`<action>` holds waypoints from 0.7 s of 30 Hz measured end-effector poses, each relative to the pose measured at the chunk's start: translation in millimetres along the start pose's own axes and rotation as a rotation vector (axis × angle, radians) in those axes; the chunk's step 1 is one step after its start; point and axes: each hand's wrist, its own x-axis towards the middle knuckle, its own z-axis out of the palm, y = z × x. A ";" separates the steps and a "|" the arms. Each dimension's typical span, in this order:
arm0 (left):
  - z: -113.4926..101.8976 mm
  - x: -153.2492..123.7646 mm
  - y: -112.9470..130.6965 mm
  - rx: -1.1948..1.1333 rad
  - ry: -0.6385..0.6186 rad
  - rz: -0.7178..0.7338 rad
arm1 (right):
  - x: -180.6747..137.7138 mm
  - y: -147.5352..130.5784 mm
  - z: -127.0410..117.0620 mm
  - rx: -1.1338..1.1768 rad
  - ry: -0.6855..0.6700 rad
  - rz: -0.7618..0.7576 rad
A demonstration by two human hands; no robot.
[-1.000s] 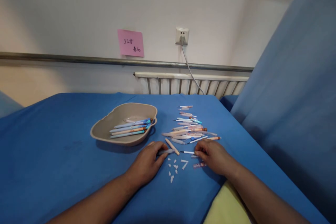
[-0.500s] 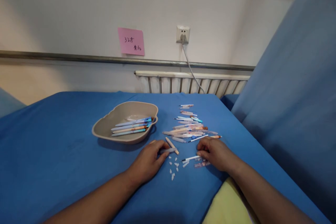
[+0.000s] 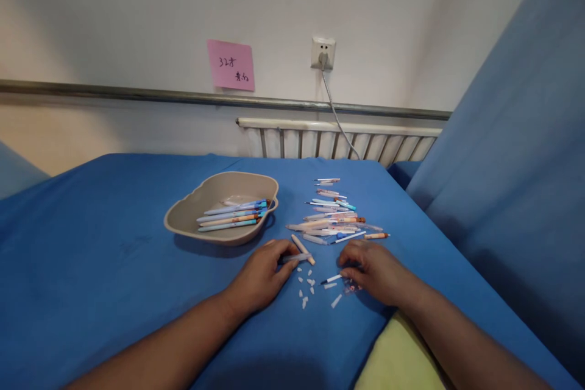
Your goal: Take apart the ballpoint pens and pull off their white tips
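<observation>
My left hand (image 3: 264, 274) is closed with thumb and fingers on a clear, whitish pen barrel (image 3: 299, 258), which lies across a beige pen barrel (image 3: 300, 245) on the blue cloth. My right hand (image 3: 379, 269) hovers low with curled fingers, thumb and forefinger apart. A white pen refill (image 3: 331, 280) with a dark tip pokes out from under its thumb. Pink-patterned clear barrels (image 3: 351, 287) are partly hidden below that hand. Short white pieces (image 3: 336, 301) rest beside it. Several small white tips (image 3: 311, 282) are scattered between both hands.
A beige bin (image 3: 183, 219) with several pens (image 3: 233, 217) stands left. Pen parts (image 3: 326, 225) lie in a heap beyond my hands. Yellow-green fabric (image 3: 400, 356) is at the front right. A blue curtain (image 3: 512, 103) hangs right, and a wall with a radiator (image 3: 338, 140) is behind.
My right hand has shifted slightly left and nearer, its thumb and forefinger wider apart. The refill and short white pieces beside it have moved a little. My left hand keeps its hold.
</observation>
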 end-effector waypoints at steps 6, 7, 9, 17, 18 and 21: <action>-0.2 -0.1 2.4 -0.041 0.001 0.006 | 1.1 0.3 -7.8 -0.122 -0.044 -0.003; -0.1 -0.2 2.7 -0.044 -0.001 0.006 | 1.1 1.0 -9.1 -0.146 -0.040 0.002; 0.2 -0.7 3.0 -0.044 -0.007 0.003 | 1.3 1.6 -10.8 -0.195 -0.037 0.015; 4.9 -4.8 2.9 -0.024 0.040 0.017 | 1.1 -0.1 -8.3 -0.275 -0.074 0.025; 5.3 -5.2 2.9 -0.023 0.049 0.015 | 0.7 0.4 -8.0 -0.278 -0.076 0.029; 6.0 -5.9 2.4 -0.024 0.064 -0.003 | -0.2 2.6 -7.2 -0.302 -0.080 0.050</action>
